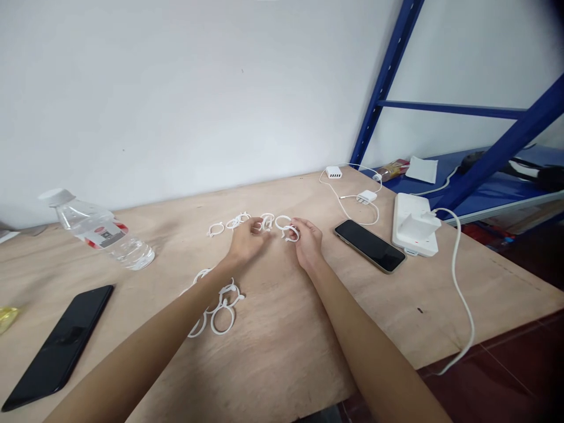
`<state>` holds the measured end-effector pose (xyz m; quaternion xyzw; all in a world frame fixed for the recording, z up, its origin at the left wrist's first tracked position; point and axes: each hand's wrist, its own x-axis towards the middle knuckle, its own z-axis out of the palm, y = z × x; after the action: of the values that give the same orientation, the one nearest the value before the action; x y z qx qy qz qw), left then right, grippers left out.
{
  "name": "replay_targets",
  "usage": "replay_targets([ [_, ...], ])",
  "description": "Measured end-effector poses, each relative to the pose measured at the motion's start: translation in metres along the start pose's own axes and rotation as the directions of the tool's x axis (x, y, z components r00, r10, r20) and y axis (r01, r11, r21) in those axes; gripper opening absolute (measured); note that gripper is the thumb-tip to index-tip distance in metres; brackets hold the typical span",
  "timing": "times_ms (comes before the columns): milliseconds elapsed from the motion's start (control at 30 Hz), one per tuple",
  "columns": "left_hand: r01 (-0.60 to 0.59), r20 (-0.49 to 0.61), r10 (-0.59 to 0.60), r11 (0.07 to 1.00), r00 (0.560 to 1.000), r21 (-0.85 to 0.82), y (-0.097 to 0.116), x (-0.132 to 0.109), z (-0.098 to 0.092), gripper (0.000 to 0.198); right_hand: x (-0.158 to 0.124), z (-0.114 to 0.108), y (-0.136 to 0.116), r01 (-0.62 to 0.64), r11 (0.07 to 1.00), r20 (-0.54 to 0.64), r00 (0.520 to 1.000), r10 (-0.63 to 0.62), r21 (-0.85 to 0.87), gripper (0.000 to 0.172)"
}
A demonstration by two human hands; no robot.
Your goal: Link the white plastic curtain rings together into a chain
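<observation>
White plastic curtain rings with small clips lie on the wooden table in two groups. My right hand (305,239) is closed, its fingertips pinching a white curtain ring (291,234); another curtain ring (282,222) shows right above it, and I cannot tell whether the two are joined. My left hand (247,239) reaches toward the far row with thumb and forefinger apart. Just beyond its fingertips is a curtain ring (267,220); whether they touch is unclear. Farther left in that row sits a single ring (215,229). A looser cluster of rings (223,320) lies nearer, partly hidden by my left forearm.
A water bottle (106,232) leans at a tilt on the left, behind a black phone (59,343). To the right are another phone (370,245), a white power strip (414,226) with a cable, and small chargers (333,172). Blue shelving (381,76) stands beyond the table.
</observation>
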<state>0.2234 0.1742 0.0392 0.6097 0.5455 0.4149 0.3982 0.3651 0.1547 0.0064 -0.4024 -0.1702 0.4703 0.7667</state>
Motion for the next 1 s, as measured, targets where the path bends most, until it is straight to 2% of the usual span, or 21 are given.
replay_targets([
  [100, -0.107, -0.044, 0.113, 0.987, 0.993, 0.123, 0.006, -0.013, 0.013, 0.034, -0.001, 0.0, 0.002, 0.014, 1.0, -0.01, 1.0, -0.014, -0.008, 0.017],
  [167, -0.168, 0.055, 0.159, 0.947, 0.986, 0.273, 0.007, -0.019, 0.024, 0.032, -0.002, 0.0, 0.002, 0.013, 1.0, -0.003, 1.0, -0.014, -0.021, 0.02],
  [233, -0.164, 0.135, 0.129, 0.942, 0.982, 0.294, 0.007, -0.02, 0.033, 0.035, -0.002, 0.0, 0.003, 0.013, 0.999, 0.002, 1.0, -0.013, -0.03, 0.021],
  [367, -0.187, 0.119, 0.161, 0.95, 0.98, 0.251, 0.004, -0.014, 0.039, 0.038, 0.0, -0.002, 0.002, 0.053, 0.998, -0.055, 0.997, -0.055, -0.022, 0.019],
  [567, -0.173, 0.053, 0.166, 0.967, 0.985, 0.189, 0.002, -0.004, 0.02, 0.044, 0.003, -0.004, 0.0, 0.062, 0.998, -0.13, 0.99, -0.06, 0.014, 0.01],
  [700, -0.153, 0.046, 0.146, 0.959, 0.988, 0.24, -0.002, 0.005, 0.008, 0.044, 0.004, -0.004, -0.002, 0.052, 0.998, -0.149, 0.988, -0.048, 0.023, 0.011],
  [867, -0.251, 0.171, 0.205, 0.914, 0.964, 0.319, -0.005, -0.002, 0.005, 0.025, 0.002, -0.003, -0.004, 0.05, 0.999, -0.1, 0.994, -0.051, -0.014, 0.011],
  [1000, -0.309, 0.158, 0.271, 0.889, 0.95, 0.338, -0.001, -0.014, -0.006, 0.043, -0.003, -0.001, -0.001, 0.068, 0.992, -0.024, 0.997, -0.071, -0.105, 0.011],
])
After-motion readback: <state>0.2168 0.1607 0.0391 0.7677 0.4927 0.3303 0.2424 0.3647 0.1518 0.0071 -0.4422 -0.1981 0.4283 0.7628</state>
